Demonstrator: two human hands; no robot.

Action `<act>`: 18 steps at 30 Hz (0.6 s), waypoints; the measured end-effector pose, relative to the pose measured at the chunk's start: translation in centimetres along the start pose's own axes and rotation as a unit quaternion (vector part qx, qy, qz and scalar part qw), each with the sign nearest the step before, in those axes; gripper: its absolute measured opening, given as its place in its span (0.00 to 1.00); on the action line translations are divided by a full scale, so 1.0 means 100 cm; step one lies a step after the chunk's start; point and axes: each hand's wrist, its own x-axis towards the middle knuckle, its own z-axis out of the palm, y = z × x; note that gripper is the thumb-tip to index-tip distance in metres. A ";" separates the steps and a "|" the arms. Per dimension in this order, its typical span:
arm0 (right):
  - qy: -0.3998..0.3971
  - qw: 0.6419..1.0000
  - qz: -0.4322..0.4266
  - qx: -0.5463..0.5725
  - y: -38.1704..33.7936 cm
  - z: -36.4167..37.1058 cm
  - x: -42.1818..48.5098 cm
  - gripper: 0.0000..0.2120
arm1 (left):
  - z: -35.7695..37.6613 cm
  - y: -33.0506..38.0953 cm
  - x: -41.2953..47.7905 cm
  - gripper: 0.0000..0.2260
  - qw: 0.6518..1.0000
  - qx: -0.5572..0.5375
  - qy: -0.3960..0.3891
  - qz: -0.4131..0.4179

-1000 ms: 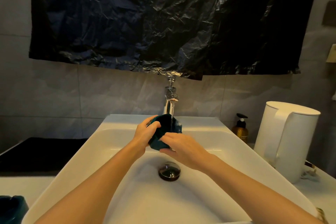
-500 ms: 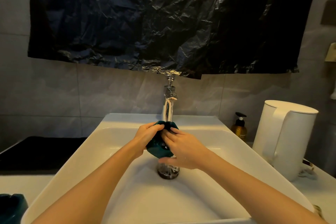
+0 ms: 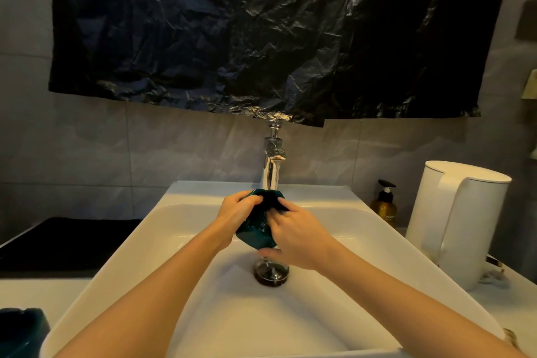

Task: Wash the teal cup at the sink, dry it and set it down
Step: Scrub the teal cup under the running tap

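I hold the teal cup [image 3: 255, 229] over the white sink [image 3: 180, 206], just under the chrome tap [image 3: 271, 171]. My left hand [image 3: 236, 213] grips the cup's left side and rim, fingers curled over the top. My right hand [image 3: 293, 235] wraps its right side, thumb under the base and fingers on the rim. The cup is tilted, its bottom toward me. Both hands cover much of it. Water runs down to the drain [image 3: 271, 272].
A white kettle [image 3: 456, 221] stands on the counter to the right, an amber pump bottle [image 3: 385, 205] behind it. A dark mat [image 3: 64, 241] lies left of the sink. A teal object [image 3: 20, 331] shows at the bottom left corner. Black plastic sheet covers the wall above.
The cup has tilted lower in my hands, and my right hand has slid from in front of it to its right side. Water now streams onto the drain.
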 end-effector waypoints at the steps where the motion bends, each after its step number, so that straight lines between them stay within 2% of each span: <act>1: -0.015 1.000 -0.003 -0.006 -0.003 -0.001 0.001 0.27 | 0.000 0.000 0.001 0.05 1.000 0.000 0.014 0.009; 4: -0.034 0.999 -0.006 0.018 -0.008 -0.007 0.002 0.15 | -0.003 -0.001 0.003 0.07 0.998 0.004 0.051 0.022; 6: -0.018 0.991 0.033 0.132 -0.011 -0.007 0.002 0.11 | -0.003 -0.003 0.004 0.09 0.998 0.015 0.063 0.025; 9: 0.039 0.926 0.091 0.364 -0.022 -0.004 0.003 0.16 | -0.004 -0.003 0.003 0.10 0.997 0.024 0.060 0.028; 10: 0.041 0.908 0.093 0.406 -0.025 -0.003 0.002 0.17 | -0.005 -0.003 0.003 0.11 0.997 0.023 0.061 0.031; 11: 0.030 0.906 0.082 0.414 -0.024 -0.001 0.002 0.17 | -0.006 -0.003 0.003 0.11 0.997 0.024 0.065 0.032; 14: 0.041 0.973 -0.003 0.229 -0.002 0.006 -0.005 0.08 | -0.011 -0.001 0.004 0.10 0.996 0.018 0.082 0.019; 16: 0.055 0.987 -0.028 0.148 0.010 0.006 -0.005 0.05 | -0.011 0.000 0.004 0.09 0.996 -0.004 0.085 0.008; 18: 0.036 0.989 -0.020 0.141 0.000 0.001 -0.001 0.09 | -0.009 0.000 0.005 0.08 0.996 -0.013 0.087 -0.004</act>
